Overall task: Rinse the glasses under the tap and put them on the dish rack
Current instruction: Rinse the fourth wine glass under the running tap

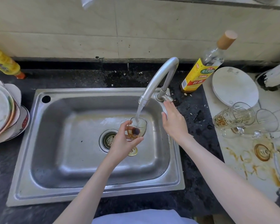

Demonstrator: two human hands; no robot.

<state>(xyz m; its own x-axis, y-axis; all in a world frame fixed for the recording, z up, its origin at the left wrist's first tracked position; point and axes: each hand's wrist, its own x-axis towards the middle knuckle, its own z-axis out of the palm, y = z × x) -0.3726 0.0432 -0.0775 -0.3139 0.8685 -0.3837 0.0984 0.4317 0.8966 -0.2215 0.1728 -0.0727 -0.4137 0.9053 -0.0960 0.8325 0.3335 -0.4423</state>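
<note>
The left hand (pixel 122 143) pinches the stemmed glass (pixel 137 129) by its bowl under the tap (pixel 158 78) stream over the sink (pixel 55 188), the right hand (pixel 173 120) rests relaxed near the tap handle, and I judge wet glass slippery and fragile, safest held around the bowl.

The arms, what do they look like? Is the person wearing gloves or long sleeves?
No gloves and no long sleeves. The left hand and right hand are bare, and both forearms are uncovered as far as they show. No rings, watch or bracelets are visible. A pale bluish-white garment shows at the bottom edge.
</note>
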